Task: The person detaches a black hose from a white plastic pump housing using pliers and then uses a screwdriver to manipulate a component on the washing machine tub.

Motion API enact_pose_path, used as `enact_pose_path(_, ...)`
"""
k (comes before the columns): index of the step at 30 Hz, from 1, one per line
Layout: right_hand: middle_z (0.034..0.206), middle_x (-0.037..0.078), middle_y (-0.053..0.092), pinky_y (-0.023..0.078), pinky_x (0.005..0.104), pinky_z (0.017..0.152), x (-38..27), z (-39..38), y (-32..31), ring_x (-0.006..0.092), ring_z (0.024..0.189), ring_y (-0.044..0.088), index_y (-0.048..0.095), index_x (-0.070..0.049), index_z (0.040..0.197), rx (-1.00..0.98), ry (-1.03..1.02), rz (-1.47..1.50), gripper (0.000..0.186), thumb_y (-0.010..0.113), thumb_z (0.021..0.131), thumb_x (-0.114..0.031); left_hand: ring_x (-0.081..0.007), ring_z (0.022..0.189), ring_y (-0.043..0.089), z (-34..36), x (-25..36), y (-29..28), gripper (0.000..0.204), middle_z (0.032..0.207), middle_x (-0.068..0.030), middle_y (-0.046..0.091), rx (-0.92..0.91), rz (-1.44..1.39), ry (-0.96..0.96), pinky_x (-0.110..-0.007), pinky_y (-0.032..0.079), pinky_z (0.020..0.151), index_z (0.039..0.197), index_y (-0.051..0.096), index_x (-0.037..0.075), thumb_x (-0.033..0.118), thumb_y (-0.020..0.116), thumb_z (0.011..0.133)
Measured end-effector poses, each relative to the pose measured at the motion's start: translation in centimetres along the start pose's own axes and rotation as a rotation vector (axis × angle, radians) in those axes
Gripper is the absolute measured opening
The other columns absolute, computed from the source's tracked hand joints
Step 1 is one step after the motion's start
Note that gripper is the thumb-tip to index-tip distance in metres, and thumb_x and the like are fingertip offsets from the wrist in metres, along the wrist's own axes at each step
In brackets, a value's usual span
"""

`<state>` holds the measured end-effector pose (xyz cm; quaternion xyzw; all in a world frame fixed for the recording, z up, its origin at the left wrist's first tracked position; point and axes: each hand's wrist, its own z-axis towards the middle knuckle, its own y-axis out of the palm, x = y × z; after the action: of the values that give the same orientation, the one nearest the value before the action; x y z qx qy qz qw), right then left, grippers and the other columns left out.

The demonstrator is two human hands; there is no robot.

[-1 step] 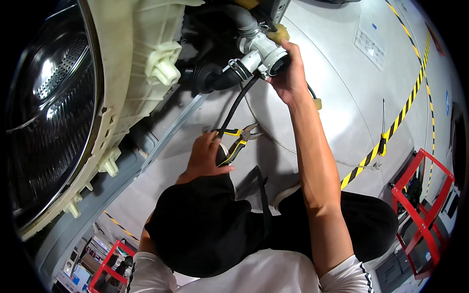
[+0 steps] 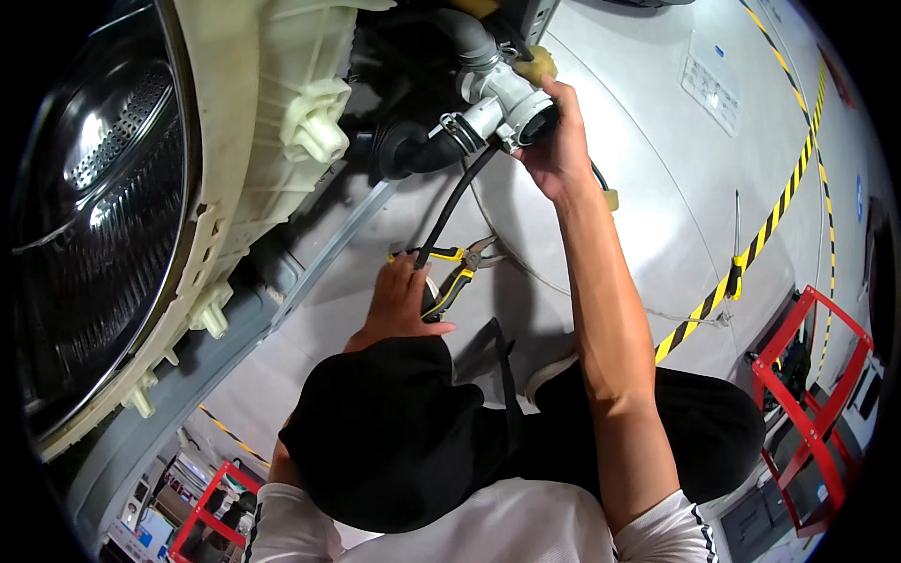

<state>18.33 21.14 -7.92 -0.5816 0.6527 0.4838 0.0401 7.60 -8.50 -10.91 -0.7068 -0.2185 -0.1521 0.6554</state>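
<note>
My right hand (image 2: 561,150) is wrapped round the white pump housing (image 2: 507,103), which has a grey hose (image 2: 460,38) on top and a black elbow hose (image 2: 432,150) at its left. A thin black hose (image 2: 450,202) hangs from it toward the floor. My left hand (image 2: 399,300) is low beside yellow-and-black pliers (image 2: 474,258), its fingers apart over their handles near that thin hose; whether they touch is unclear. The pliers lie open on the floor.
At the left stands a washing machine's cream tub (image 2: 235,122) with a steel drum (image 2: 103,188) and grey frame (image 2: 319,263). A yellow screwdriver (image 2: 736,277) lies by striped floor tape (image 2: 788,197). Red metal stands (image 2: 812,394) occupy both lower sides.
My left hand has moved slightly down and left, toward me. My right hand and the pump housing have stayed where they were.
</note>
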Motion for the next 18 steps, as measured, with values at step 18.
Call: enact_pose_path(18,0.107,0.008,0.062,0.051,0.0314,0.067,-0.2,-0.7,1.0,0.0173,0.09,0.061,0.052,-0.008,0.123,0.003,0.026,-0.064,0.057,0.054,0.086,-0.051,-0.0412,0.13,0.032,1.0,1.7,3.4,0.098,0.13,-0.0216,0.041,-0.176,0.214,-0.344,-0.057,0.018,0.111,0.143,0.032,-0.002,0.025,0.085,0.064)
